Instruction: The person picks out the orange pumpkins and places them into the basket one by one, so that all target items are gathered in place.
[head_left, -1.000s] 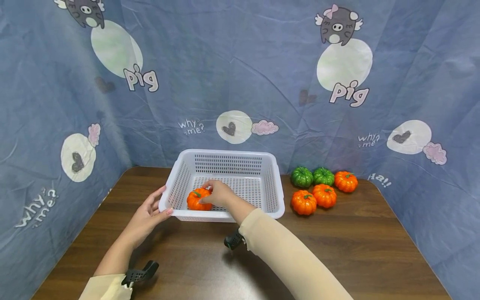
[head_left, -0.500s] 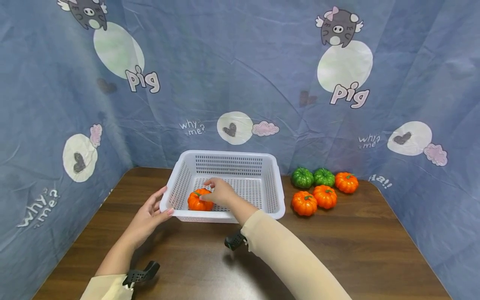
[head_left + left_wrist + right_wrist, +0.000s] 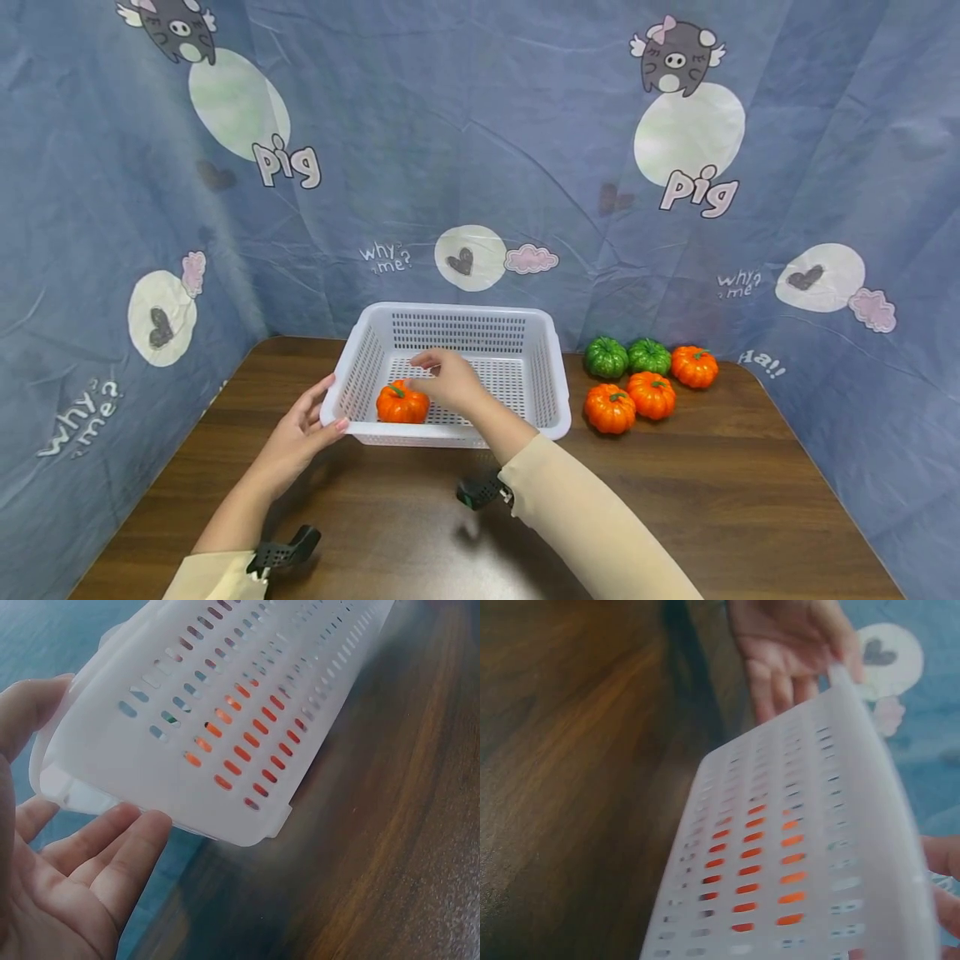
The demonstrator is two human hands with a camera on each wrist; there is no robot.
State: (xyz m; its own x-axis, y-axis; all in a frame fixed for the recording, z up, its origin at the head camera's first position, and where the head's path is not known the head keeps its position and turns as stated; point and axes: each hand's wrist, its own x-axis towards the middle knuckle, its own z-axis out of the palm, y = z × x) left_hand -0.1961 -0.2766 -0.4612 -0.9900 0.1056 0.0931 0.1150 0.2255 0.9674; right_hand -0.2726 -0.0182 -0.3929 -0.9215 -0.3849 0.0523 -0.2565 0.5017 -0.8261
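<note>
A white slotted plastic basket [image 3: 495, 310] stands on the wooden table. My left hand [image 3: 288, 440] holds its front left corner, the thumb on the front rim and the fingers against the left side. The left wrist view has the fingers [image 3: 105, 859] touching the basket's outer edge. Inside, at the front left, one orange pumpkin [image 3: 400, 408] with a green stem sits on the basket floor. My right hand [image 3: 457, 385] hovers just above and right of this pumpkin, fingers loosely bent, holding nothing. Through the slots in the right wrist view, the pumpkin [image 3: 792, 878] shows orange.
Right of the basket, two green pumpkins [image 3: 606, 357] and several orange pumpkins [image 3: 610, 409] are grouped on the table [image 3: 735, 492]. A blue printed cloth [image 3: 480, 150] hangs behind and at both sides.
My right hand has let go of the orange pumpkin and drawn up and to the right of it. The pumpkin stays in the basket; my left hand keeps its hold on the corner.
</note>
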